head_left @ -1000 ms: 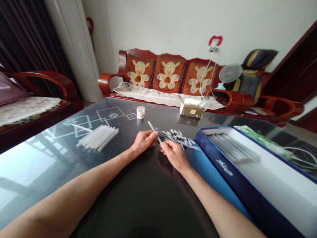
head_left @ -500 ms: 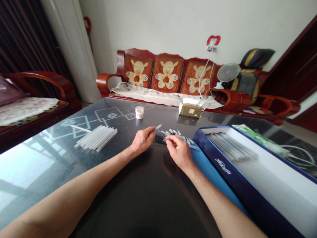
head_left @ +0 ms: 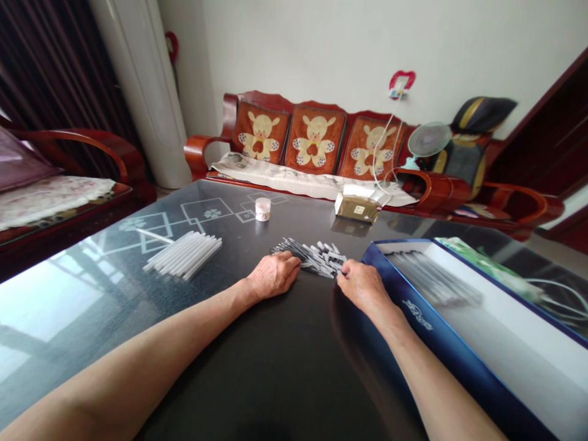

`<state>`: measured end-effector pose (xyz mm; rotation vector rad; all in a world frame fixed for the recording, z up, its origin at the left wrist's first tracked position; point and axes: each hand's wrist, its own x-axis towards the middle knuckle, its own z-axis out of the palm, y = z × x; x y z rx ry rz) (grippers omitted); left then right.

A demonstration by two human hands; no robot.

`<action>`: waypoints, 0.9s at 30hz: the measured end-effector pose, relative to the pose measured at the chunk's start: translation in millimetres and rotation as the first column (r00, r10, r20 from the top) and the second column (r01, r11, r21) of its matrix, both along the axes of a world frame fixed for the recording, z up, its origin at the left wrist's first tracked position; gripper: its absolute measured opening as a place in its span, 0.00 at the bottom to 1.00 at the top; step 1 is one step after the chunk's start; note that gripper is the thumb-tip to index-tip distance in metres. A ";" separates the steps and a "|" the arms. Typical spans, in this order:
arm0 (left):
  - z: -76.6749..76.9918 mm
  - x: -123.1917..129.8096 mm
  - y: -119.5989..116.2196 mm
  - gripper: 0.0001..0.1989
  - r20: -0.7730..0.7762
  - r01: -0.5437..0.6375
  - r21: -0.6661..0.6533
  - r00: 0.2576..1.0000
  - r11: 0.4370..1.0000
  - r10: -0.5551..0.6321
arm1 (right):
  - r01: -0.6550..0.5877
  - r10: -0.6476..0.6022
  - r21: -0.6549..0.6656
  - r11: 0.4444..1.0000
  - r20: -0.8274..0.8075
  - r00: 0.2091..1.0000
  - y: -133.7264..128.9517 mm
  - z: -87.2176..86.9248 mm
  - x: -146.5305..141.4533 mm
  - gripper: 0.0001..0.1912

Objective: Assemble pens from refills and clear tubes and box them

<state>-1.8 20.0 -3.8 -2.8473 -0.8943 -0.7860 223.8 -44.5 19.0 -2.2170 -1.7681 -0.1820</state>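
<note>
A loose pile of slim grey-and-white pen-like sticks [head_left: 312,257] lies on the dark glass table [head_left: 220,349]. My left hand [head_left: 273,275] rests flat on the glass, its fingers against the pile's left side, and it holds no stick. My right hand [head_left: 362,285] lies at the pile's right end, with its fingertips at the sticks. Whether those fingers grip anything is hidden. Left of the pile is a neat bundle of white tubes [head_left: 184,254], out of reach of either hand's fingers.
A blue box [head_left: 425,318] with a white inside and a row of grey sticks stands right of my right hand. A small white jar [head_left: 263,209] and a tan packet [head_left: 358,207] stand farther back on the table. Behind is a wooden sofa [head_left: 312,144].
My left hand no longer holds the pale stick and has dropped to the table. Both hands have moved apart to either side of the pile, and the right hand has shifted right.
</note>
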 end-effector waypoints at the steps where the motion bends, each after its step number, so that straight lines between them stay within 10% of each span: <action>1: -0.3 0.0 -0.2 0.14 0.003 -0.001 0.002 1.000 1.000 0.001 | 0.006 -0.006 0.009 1.000 -0.002 1.000 -0.4 3.6 0.5 0.08; 7: -0.5 0.1 -1.9 0.17 0.013 -0.029 -0.008 1.000 1.000 0.029 | -0.067 0.160 0.219 0.973 -0.440 0.884 2.1 10.5 -16.8 0.19; 12: 1.2 -0.1 -3.4 0.16 0.004 0.024 -0.027 1.000 0.999 -0.023 | 0.023 0.259 0.277 0.961 -0.921 0.290 5.8 -15.5 -48.8 0.17; 16: 2.8 -0.5 -4.9 0.15 0.033 0.068 -0.023 0.997 0.997 -0.067 | 0.078 0.274 0.275 0.958 -0.962 0.023 3.3 -22.9 -57.6 0.17; 27: 1.4 0.4 -3.6 0.14 0.036 0.099 -0.034 0.995 0.994 -0.098 | 0.023 0.297 0.296 0.955 -0.954 -0.044 1.5 -19.6 -57.5 0.18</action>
